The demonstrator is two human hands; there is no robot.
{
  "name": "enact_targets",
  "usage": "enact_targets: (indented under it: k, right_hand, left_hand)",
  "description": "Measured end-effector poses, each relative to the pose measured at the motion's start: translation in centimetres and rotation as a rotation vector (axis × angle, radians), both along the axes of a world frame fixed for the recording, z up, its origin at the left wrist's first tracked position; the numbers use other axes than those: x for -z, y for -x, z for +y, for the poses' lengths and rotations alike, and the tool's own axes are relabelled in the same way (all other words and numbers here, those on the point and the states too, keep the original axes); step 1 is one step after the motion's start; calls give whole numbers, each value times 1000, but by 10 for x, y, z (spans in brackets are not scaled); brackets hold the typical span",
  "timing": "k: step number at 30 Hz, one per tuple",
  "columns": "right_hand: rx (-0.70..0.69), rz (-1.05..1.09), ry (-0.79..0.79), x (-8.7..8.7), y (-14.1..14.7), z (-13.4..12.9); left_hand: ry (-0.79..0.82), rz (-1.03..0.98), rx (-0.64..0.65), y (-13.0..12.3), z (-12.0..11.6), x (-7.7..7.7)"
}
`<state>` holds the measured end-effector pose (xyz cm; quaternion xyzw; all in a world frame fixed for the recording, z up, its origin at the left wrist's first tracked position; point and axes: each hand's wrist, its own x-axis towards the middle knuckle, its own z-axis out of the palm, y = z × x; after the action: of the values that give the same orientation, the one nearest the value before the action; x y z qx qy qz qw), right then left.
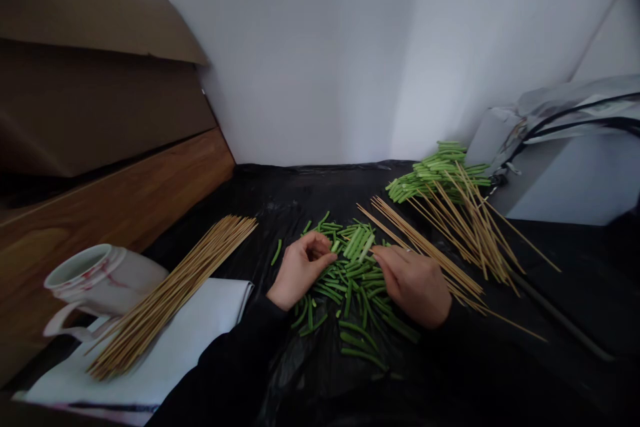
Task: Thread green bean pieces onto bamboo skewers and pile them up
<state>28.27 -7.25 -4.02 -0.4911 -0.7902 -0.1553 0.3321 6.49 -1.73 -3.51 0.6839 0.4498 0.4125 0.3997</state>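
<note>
Both hands meet over a loose heap of cut green bean pieces (350, 293) on black plastic sheeting. My left hand (305, 265) is closed in a pinch, with a short green bean piece (335, 247) at its fingertips. Opposite it, my right hand (415, 283) pinches a thin bamboo skewer, mostly hidden by the fingers. Between the hands, several light green bean pieces (358, 243) lie side by side and seem to be threaded on that skewer. Bare bamboo skewers (430, 250) lie just beyond my right hand.
Skewered green beans (435, 172) are stacked at the back right, with scattered skewers (475, 227) before them. On the left, a skewer bundle (175, 297) rests on white paper (210, 320) beside a tipped mug (120, 277). A cardboard box (100, 100) and a white wall (310, 53) border the surface.
</note>
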Motion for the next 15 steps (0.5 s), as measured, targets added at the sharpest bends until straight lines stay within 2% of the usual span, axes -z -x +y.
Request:
enact_targets:
  k: [3, 6, 11, 15]
  right_hand:
    - [-1, 1, 10, 0, 0, 0]
    - [4, -5, 12, 0, 0, 0]
    - [2, -11, 16, -1, 1, 0]
    - [-3, -12, 11, -1, 1, 0]
  left_hand:
    - [-233, 217, -28, -3, -6, -1]
    - [-401, 386, 36, -9, -12, -2]
    - [-501, 558, 159, -17, -17, 2]
    - [-468, 583, 166, -19, -18, 2]
